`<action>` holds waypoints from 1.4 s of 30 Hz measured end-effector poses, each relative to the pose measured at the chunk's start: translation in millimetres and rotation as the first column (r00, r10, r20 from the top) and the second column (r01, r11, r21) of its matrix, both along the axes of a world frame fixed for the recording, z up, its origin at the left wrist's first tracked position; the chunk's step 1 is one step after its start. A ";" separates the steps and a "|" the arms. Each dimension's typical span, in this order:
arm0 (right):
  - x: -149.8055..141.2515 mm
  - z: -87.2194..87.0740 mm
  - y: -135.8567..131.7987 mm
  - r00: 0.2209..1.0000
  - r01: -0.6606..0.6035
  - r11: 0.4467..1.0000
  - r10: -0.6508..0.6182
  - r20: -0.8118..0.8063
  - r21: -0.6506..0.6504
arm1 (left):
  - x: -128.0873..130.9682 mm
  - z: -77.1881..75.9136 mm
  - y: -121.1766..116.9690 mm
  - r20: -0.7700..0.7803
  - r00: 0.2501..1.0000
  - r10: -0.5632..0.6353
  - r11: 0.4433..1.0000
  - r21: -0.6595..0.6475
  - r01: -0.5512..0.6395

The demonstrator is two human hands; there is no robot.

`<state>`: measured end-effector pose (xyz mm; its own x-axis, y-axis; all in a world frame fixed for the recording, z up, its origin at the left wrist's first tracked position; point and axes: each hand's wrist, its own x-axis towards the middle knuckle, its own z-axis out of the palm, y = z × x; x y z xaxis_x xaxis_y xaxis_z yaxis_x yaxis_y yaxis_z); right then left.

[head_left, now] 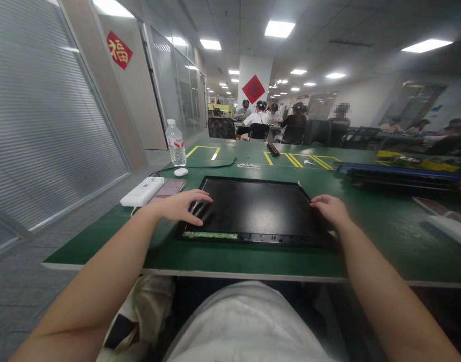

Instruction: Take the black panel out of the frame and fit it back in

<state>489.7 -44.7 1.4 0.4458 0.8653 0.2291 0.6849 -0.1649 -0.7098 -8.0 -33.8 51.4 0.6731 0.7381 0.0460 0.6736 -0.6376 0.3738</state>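
A flat black panel [256, 208] with a thin green circuit strip [210, 235] along its near edge lies on the green table [275, 259] in front of me. My left hand [185, 205] rests on the panel's left side, fingers stretched flat over the surface. At the panel's right edge sits my right hand [330, 208], its fingers curled over the border. Neither hand lifts the panel.
Left of the panel lie a white power bank [142, 191], a phone [169, 188], a white mouse-like object [181, 172] and a water bottle [176, 143]. A black cable [211, 165] runs behind. A long black and blue unit [399, 176] sits right. People work at far tables.
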 end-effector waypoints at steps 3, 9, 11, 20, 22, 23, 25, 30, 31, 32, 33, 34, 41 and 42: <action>0.7 -1.0 0.5 1.000 -0.007 1.000 0.007 -0.001 0.007 | -3.4 -10.0 13.1 0.010 0.980 0.200 0.976 0.090 -0.200; -2.2 1.0 -1.5 1.000 -0.001 1.000 0.001 0.000 0.013 | -1.8 -24.4 30.3 -0.079 0.936 0.343 0.928 0.181 -0.325; -3.7 2.3 -2.2 1.000 0.004 1.000 -0.004 0.022 0.007 | 0.7 -26.4 31.6 -0.099 0.932 0.349 0.928 0.177 -0.328; -6.3 4.4 -2.9 0.995 -0.011 1.000 0.011 0.101 0.004 | 6.5 -27.2 30.1 -0.086 0.927 0.366 0.917 0.203 -0.343; -5.6 4.1 -2.6 0.995 -0.019 1.000 0.018 0.096 0.008 | 6.0 -26.7 30.3 -0.098 0.930 0.355 0.921 0.207 -0.330; -5.2 4.1 -2.5 0.996 -0.021 1.000 0.020 0.090 0.009 | 5.9 -26.4 30.5 -0.109 0.930 0.350 0.923 0.212 -0.322; -4.9 4.3 -2.5 0.997 -0.016 1.000 0.015 0.075 0.005 | 6.0 -26.0 30.8 -0.141 0.926 0.352 0.922 0.225 -0.316; -6.0 5.7 -3.5 0.999 0.020 1.000 -0.021 0.047 0.004 | 7.4 -25.9 30.8 -0.209 0.904 0.374 0.915 0.244 -0.322; -6.1 5.9 -3.6 0.999 0.021 1.000 -0.021 0.045 0.004 | 7.8 -26.1 30.4 -0.211 0.903 0.374 0.915 0.245 -0.322; -6.1 6.0 -3.7 0.999 0.020 1.000 -0.021 0.043 0.002 | 8.2 -26.3 29.9 -0.207 0.902 0.379 0.912 0.247 -0.327; -5.9 6.1 -3.6 0.999 0.020 1.000 -0.020 0.042 -0.002 | 8.7 -26.5 29.4 -0.201 0.899 0.388 0.908 0.250 -0.336; -5.6 6.1 -3.5 0.999 0.020 1.000 -0.019 0.041 -0.009 | 9.1 -26.7 28.8 -0.193 0.897 0.399 0.903 0.253 -0.347; -2.5 4.7 -2.1 0.999 0.016 1.000 -0.015 0.038 -0.024 | 9.4 -26.7 26.7 -0.162 0.906 0.392 0.910 0.212 -0.356; -2.2 4.3 -2.0 0.999 0.015 1.000 -0.014 0.036 -0.023 | 8.8 -26.9 26.3 -0.144 0.911 0.387 0.911 0.211 -0.353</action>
